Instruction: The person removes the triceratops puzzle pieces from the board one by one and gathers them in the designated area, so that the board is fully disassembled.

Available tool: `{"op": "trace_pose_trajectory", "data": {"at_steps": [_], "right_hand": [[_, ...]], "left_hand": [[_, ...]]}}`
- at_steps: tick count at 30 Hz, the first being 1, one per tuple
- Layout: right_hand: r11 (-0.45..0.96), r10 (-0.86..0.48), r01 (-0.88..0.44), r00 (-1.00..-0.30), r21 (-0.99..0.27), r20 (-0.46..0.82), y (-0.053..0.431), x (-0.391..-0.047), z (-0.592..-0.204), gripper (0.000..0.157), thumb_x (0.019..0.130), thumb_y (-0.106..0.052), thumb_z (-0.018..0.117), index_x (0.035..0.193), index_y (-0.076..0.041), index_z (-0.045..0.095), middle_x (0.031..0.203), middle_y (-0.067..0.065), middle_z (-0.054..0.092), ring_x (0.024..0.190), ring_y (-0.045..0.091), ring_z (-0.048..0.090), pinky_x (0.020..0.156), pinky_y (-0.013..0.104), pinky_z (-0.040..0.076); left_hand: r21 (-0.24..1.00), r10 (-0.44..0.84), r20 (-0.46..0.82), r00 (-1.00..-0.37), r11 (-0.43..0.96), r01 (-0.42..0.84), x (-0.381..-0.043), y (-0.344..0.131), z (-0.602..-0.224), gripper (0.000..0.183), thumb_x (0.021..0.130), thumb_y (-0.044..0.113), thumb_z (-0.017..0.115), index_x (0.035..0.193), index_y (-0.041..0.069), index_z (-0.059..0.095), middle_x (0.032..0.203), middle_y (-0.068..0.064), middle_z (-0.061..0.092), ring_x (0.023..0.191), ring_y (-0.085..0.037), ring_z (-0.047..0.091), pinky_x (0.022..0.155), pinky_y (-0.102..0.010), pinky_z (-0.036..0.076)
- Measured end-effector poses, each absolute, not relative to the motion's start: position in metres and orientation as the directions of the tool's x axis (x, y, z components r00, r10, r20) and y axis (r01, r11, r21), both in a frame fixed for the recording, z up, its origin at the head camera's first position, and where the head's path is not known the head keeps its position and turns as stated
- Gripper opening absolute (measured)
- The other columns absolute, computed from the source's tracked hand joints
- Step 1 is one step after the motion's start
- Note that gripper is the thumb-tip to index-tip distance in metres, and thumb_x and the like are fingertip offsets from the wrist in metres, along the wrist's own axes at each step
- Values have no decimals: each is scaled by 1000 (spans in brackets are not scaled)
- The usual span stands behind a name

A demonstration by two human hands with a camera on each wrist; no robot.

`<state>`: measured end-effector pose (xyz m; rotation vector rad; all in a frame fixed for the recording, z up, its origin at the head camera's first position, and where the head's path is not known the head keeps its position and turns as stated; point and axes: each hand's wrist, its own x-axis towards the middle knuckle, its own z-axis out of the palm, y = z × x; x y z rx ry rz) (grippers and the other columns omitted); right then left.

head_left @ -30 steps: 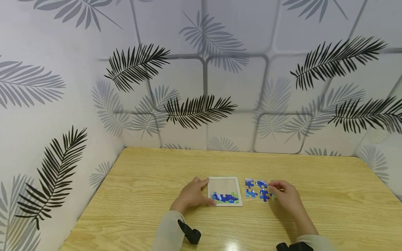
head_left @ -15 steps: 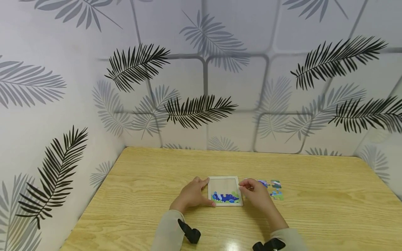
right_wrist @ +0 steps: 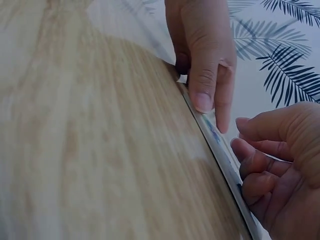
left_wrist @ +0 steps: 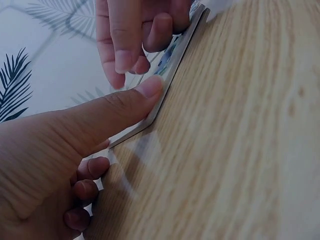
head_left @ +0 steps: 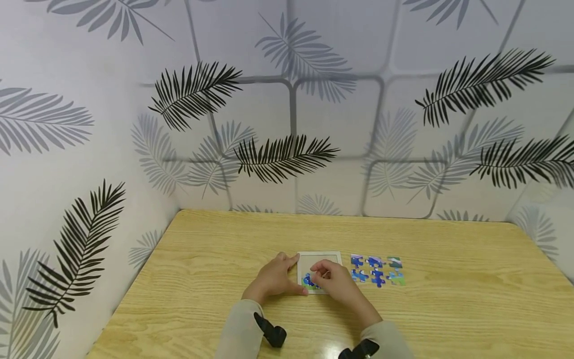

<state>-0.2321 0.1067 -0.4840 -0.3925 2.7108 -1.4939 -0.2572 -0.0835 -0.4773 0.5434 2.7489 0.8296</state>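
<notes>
A white-rimmed puzzle tray [head_left: 319,253] lies flat on the wooden table, with blue and green dinosaur pieces [head_left: 307,280] along its near side. My left hand [head_left: 274,279] grips the tray from the left, index finger at the far corner and thumb on the near rim. My right hand [head_left: 334,281] hovers low over the tray's right half, hiding part of the picture. In the right wrist view the fingers of my right hand [right_wrist: 280,165] are loosely bent, and no piece shows between thumb and fingertips. The left thumb [left_wrist: 150,86] presses the rim in the left wrist view.
Several loose jigsaw pieces lie in two rows right of the tray, among them a blue one [head_left: 377,278] and a green one [head_left: 396,277]. Behind the table [head_left: 215,249] rises a wall [head_left: 332,124] with leaf patterns. Black wrist mounts sit on both sleeves.
My right hand has moved left, from the loose pieces past the tray's right edge to over the tray. It uncovers the loose pieces again. The left hand and tray have stayed put.
</notes>
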Motion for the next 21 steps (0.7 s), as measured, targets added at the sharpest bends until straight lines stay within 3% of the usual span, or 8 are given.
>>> {"op": "trace_pose_trajectory", "data": {"at_steps": [14, 21], "right_hand": [[585, -283, -252, -954, -771, 97, 103, -235, -490, 18, 81, -4, 70, 98, -5, 65, 68, -5, 49, 56, 7, 40, 52, 21, 32], [603, -305, -250, -950, -757, 71, 100, -235, -486, 18, 81, -3, 71, 98, -6, 67, 69, -4, 47, 59, 10, 41, 54, 23, 32]], "left_hand": [[564, 416, -94, -904, 771, 296, -258, -84, -480, 98, 66, 49, 83, 145, 11, 39, 99, -1, 46, 81, -16, 43, 72, -31, 38], [561, 415, -96, -905, 773, 295, -259, -84, -482, 98, 66, 49, 82, 145, 12, 39, 102, -1, 46, 83, -16, 44, 75, -32, 40]]}}
